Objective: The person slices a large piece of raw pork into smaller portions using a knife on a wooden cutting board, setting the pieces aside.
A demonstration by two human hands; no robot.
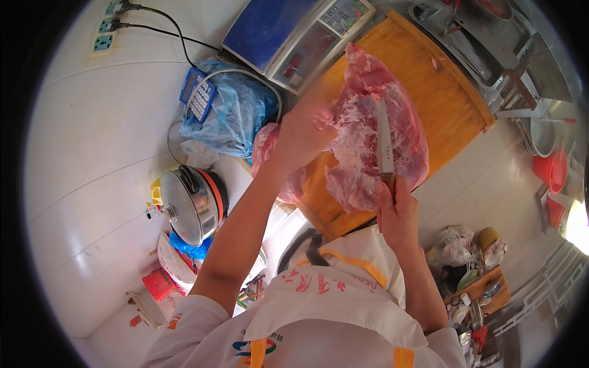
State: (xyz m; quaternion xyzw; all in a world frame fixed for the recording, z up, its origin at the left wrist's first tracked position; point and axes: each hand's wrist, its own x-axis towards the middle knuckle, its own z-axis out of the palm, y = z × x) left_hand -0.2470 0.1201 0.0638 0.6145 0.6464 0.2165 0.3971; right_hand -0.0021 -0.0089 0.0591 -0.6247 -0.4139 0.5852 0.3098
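A large slab of raw pink meat (405, 132) with whitish fat and membrane lies on an orange-brown wooden board (443, 83). My right hand (397, 211) is wrapped round the handle of a knife (384, 138). Its blade points away from me over the middle of the slab. At the slab's left edge is my left hand (307, 136), its fingers smeared by motion, so I cannot tell whether they grip the meat. Another chunk of raw meat (265, 147) shows to the left, partly hidden behind my left forearm.
A blue-topped scale (264, 34) stands beyond the board. Left of it are a blue plastic bag (236, 110), a calculator (198, 95) and a cable. A lidded metal pot (184, 205) is farther left. Metal trays (460, 46) lie at the far right.
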